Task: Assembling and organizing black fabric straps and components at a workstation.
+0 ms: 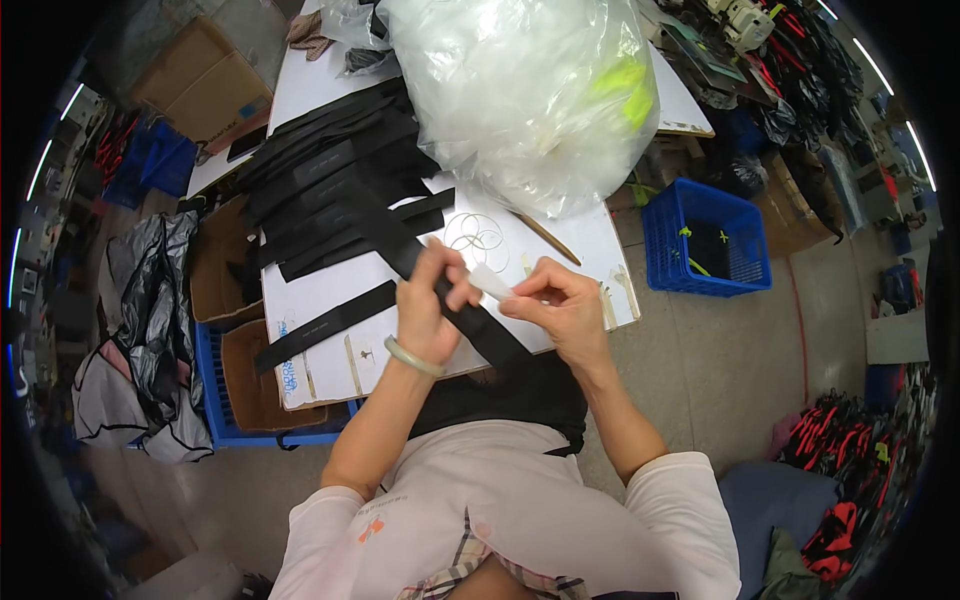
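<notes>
My left hand [428, 305], with a pale bangle [413, 357] on its wrist, is closed round a long black fabric strap [490, 338]. The strap runs from the pile at the table's far left, under my fingers, toward my lap. Between thumb and forefinger of my right hand [562, 305] is a small white strip [489, 281], its free end close to my left fingertips. Whether those fingertips touch it, I cannot tell. Many similar black straps [320, 185] lie stacked on the white table [365, 325], and one single strap [325, 327] rests apart near its left edge.
Beyond my hands, a big clear plastic bag [520, 90] of white material covers the table's far part. Thin rings [474, 240] and a brown stick [548, 238] lie in front of it. Blue crates flank the table, one at right [706, 240], another holding cardboard boxes [262, 375] at left.
</notes>
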Tool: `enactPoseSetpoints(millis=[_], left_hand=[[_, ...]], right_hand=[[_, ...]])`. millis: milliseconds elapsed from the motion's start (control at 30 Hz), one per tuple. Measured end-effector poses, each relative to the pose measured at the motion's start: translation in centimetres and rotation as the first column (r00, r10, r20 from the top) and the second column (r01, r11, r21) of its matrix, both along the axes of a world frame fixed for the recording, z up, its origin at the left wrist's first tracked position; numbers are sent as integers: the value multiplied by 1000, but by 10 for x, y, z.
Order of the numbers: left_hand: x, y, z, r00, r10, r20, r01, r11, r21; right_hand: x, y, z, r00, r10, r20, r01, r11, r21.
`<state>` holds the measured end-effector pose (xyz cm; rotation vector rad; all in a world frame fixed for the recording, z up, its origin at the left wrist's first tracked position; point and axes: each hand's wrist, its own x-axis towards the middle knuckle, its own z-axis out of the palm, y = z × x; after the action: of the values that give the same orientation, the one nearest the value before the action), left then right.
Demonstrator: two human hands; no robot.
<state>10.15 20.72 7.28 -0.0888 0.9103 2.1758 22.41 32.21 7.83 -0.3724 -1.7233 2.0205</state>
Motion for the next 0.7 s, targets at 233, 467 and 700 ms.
enactPoseSetpoints(millis=[233,467,700], left_hand=[[-21,-5,5,980,5,201,-25,995,98],[-11,-4,3,988,53,148,-76,985,155],[-17,-7,-3,985,61,160,-98,967,236]], right_hand=[[14,-13,16,985,28,173,-97,909,406],[5,-29,12,981,-193,25,114,674,730],[-1,-28,24,989,-146,25,88,711,698]])
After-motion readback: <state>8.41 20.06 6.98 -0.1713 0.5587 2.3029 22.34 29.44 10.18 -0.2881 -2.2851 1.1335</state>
